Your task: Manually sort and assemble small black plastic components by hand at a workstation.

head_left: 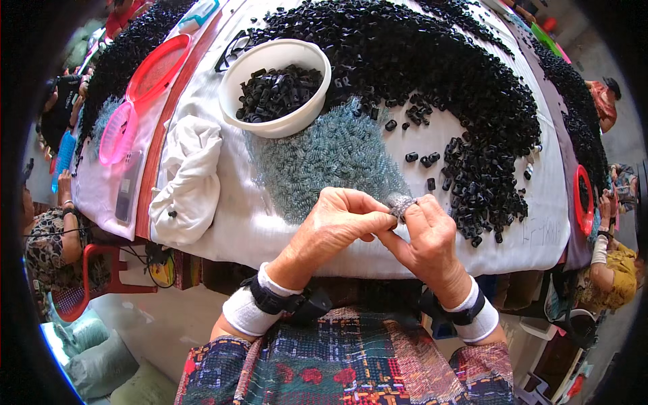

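Observation:
Both my hands meet over the near edge of the white-covered table. My left hand (332, 226) is closed, thumb and forefinger pinched at a small dark piece that is mostly hidden. Against those fingertips my right hand (432, 241) is closed too. A silvery grey lump (399, 203) shows at its forefinger; whether it is a clump of springs or a wrapping on the finger, I cannot tell. Just beyond my hands lies a heap of small metal springs (324, 162). Small black plastic parts (482, 182) are spread to the right of the springs.
A white bowl (233, 77) of black parts stands behind the springs. A bunched white cloth (187, 175) lies at the left. Black parts (405, 50) cover the far table. Pink and red baskets (118, 133) and a phone (128, 185) sit left; other people work at both sides.

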{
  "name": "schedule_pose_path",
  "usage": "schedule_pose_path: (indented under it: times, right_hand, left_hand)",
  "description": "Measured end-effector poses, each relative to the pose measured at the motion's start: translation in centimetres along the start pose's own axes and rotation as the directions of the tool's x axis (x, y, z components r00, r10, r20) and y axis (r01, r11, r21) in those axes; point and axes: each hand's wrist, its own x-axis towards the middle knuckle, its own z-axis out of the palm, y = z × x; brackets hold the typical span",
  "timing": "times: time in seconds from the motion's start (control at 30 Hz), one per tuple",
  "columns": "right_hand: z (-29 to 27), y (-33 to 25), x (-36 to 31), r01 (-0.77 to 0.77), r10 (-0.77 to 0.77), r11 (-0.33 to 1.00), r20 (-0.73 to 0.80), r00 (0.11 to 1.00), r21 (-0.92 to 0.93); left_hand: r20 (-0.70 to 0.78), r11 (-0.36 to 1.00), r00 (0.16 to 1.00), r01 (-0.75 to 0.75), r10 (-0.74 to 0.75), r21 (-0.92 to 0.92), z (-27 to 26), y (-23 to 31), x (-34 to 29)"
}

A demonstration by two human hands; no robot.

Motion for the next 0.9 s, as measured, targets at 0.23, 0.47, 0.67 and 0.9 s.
schedule_pose_path:
  times: [0.23, 0.47, 0.67, 0.9]
  right_hand:
    - [-0.4, 0.2, -0.2, 0.05, -0.05, 0.998, -0.005, 0.999, -0.034]
    - [-0.7, 0.5, 0.5, -0.044, 0.04, 0.989, 0.035, 0.999, 0.142]
    - [-0.9, 0.5, -0.2, -0.353, 0.334, 0.806, 0.128, 0.934, 0.475]
    - [-0.2, 0.8, -0.2, -0.507, 0.526, 0.452, 0.24, 0.816, 0.734]
  left_hand:
    - [0.036, 0.999, 0.998, -0.052, 0.052, -0.016, 0.4, 0.5, 0.3]
    - [0.052, 0.999, 0.999, 0.013, -0.011, -0.047, 0.4, 0.1, 0.7]
    - [0.032, 0.986, 0.999, 0.02, -0.015, -0.168, 0.1, 0.4, 0.7]
    - [0.044, 0.991, 0.999, 0.034, -0.028, -0.133, 0.1, -0.2, 0.9]
